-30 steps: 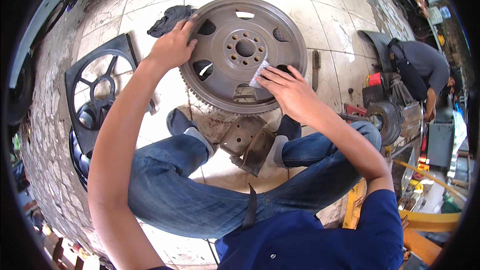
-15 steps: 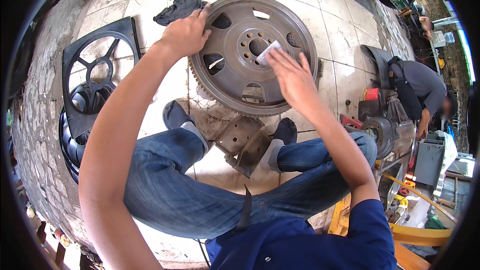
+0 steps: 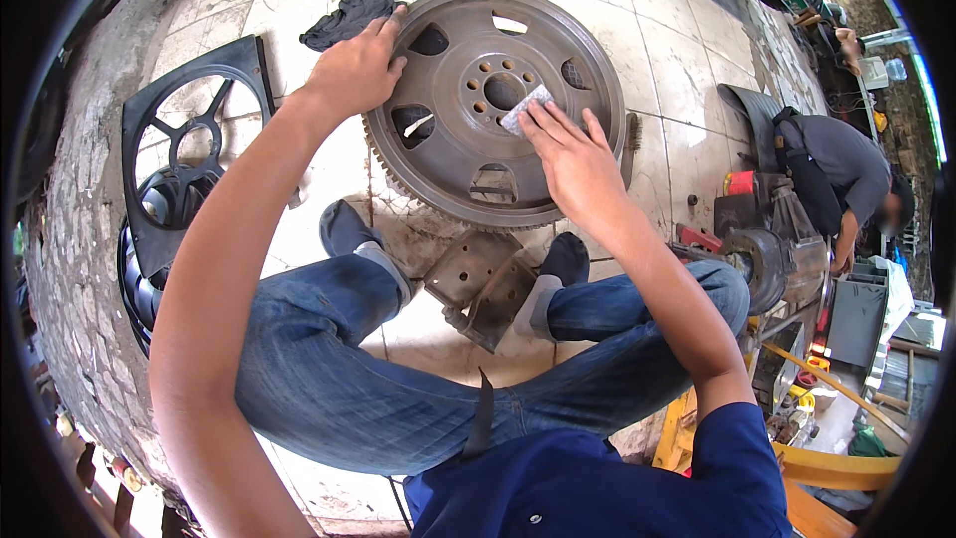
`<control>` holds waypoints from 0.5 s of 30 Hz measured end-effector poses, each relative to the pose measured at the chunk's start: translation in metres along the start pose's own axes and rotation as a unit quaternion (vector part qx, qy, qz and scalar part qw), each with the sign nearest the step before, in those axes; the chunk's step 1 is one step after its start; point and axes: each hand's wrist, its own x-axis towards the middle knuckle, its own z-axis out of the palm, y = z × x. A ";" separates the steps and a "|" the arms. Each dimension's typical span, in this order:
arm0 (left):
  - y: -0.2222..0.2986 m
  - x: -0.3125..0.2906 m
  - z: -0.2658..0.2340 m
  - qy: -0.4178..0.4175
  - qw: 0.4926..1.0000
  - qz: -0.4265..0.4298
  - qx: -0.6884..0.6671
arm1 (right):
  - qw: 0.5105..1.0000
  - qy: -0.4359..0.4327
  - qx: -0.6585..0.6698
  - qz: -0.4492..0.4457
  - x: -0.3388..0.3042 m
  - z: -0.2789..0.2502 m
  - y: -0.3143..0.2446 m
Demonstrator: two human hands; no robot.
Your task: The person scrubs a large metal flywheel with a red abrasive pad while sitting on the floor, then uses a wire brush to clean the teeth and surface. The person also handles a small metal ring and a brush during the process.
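A large round metal flywheel (image 3: 453,164) with a toothed edge, oval openings and a ring of bolt holes leans toward me above the tiles. My left hand (image 3: 354,68) lies on its upper left rim, fingers stretched and thumb apart. With fingers laid flat, my right hand (image 3: 578,154) presses a small light-grey folded sheet, which looks like sandpaper (image 3: 525,112), against the face just right of the centre hole. Under the flywheel's near edge, between my feet, sits a brown rusty metal block (image 3: 468,269) with holes. A dark crumpled cloth (image 3: 344,22) lies beside my left hand.
A black fan shroud (image 3: 149,229) stands at the left. Right of the flywheel is a brush-like strip (image 3: 632,134). Farther right are a metal machine part (image 3: 762,264), a grey box (image 3: 854,319), a yellow frame (image 3: 836,468) and a bending co-worker (image 3: 836,164).
My right hand and the sheet have slid slightly left and down across the flywheel face, showing more of the sheet. My left hand stays on the rim; the whole view has shifted a little.
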 end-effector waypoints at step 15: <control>0.006 -0.002 -0.004 -0.014 0.999 -0.038 -0.001 | 1.000 0.007 -0.015 0.013 0.054 0.008 0.014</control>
